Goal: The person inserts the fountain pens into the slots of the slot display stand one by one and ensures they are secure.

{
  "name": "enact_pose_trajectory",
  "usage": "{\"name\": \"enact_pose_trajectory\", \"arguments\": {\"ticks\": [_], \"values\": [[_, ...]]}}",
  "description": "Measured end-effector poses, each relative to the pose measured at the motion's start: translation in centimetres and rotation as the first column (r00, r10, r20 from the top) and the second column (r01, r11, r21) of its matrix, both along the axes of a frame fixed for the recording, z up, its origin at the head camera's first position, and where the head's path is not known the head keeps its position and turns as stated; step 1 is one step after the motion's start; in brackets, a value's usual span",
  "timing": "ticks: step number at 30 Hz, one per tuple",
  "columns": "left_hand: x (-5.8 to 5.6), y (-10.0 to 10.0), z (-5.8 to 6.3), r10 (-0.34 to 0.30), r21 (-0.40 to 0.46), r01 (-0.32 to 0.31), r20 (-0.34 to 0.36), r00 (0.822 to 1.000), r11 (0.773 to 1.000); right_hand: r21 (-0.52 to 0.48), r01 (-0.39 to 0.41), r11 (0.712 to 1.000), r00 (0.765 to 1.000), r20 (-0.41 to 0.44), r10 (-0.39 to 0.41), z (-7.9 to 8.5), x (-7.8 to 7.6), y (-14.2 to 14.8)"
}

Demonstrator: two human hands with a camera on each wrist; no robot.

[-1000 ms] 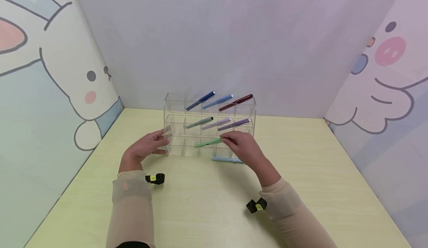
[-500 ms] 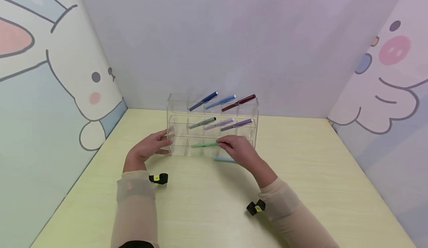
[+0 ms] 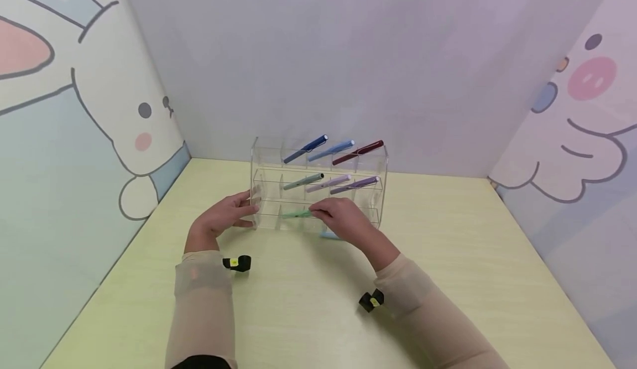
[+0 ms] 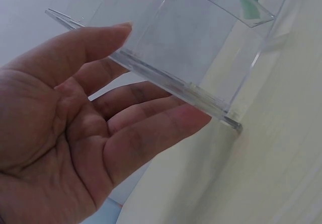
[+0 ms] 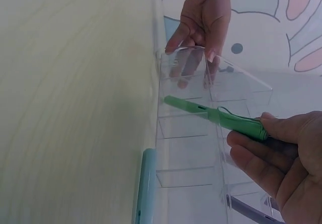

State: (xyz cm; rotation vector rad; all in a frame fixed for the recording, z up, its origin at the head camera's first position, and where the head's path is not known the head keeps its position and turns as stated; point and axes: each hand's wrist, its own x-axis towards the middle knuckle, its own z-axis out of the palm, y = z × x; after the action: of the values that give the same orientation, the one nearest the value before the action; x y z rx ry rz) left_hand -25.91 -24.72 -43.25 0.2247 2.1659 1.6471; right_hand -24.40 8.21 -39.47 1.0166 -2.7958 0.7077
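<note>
My right hand point(image 3: 340, 219) pinches a green capped pen point(image 5: 236, 122) by its clip end at the lowest tier of a clear acrylic pen rack point(image 3: 269, 156). The pen's other end reaches over a compartment towards the rack's left side, as the right wrist view shows. My left hand point(image 3: 224, 215) holds the rack's left side panel, with the thumb at the front edge and the other fingers along the outer face. In the left wrist view the panel's edge point(image 4: 171, 85) lies against those fingertips. A light blue pen point(image 5: 146, 186) lies on the table along the rack's front.
The top tier bears a dark blue pen point(image 3: 306, 149), a blue pen point(image 3: 331, 150) and a dark red pen point(image 3: 358, 152). On the middle tier are a grey-green pen point(image 3: 303, 181), a lilac pen point(image 3: 328, 183) and a purple pen point(image 3: 355, 185). Behind stands a grey wall point(image 3: 318, 70).
My right hand has moved left along the lowest tier with the green pen, and now covers more of it. The left hand stays at the rack's side. The head view has shifted slightly.
</note>
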Motion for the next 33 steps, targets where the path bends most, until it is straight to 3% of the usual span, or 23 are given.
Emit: {"name": "enact_pose_trajectory", "arguments": {"ticks": [14, 21, 26, 30, 33], "values": [[0.0, 0.0, -0.1, -0.007, -0.006, 0.007, -0.006, 1.000, 1.000, -0.017, -0.032, 0.999, 0.999, 0.008, 0.032, 0.0, 0.1, 0.5], [0.1, -0.1, -0.2, -0.018, -0.026, 0.018, -0.003, 1.000, 1.000, -0.034, 0.040, 0.999, 0.999, 0.031, -0.039, 2.0, 1.5, 4.0], [0.0, 0.0, -0.2, -0.019, -0.041, 0.019, -0.003, 1.000, 0.999, 0.033, 0.093, 0.995, 0.990, 0.106, -0.096, 2.9, 2.2, 7.7], [0.0, 0.0, 0.0, -0.004, -0.055, 0.005, 0.014, 1.000, 0.998, 0.116, 0.093, 0.989, 0.967, 0.225, -0.117, 2.4, 2.5, 9.6], [0.1, 0.0, 0.1, 0.000, -0.055, 0.001, 0.021, 1.000, 0.998, 0.152, 0.080, 0.985, 0.965, 0.237, -0.115, 1.9, 2.6, 10.1]]}}
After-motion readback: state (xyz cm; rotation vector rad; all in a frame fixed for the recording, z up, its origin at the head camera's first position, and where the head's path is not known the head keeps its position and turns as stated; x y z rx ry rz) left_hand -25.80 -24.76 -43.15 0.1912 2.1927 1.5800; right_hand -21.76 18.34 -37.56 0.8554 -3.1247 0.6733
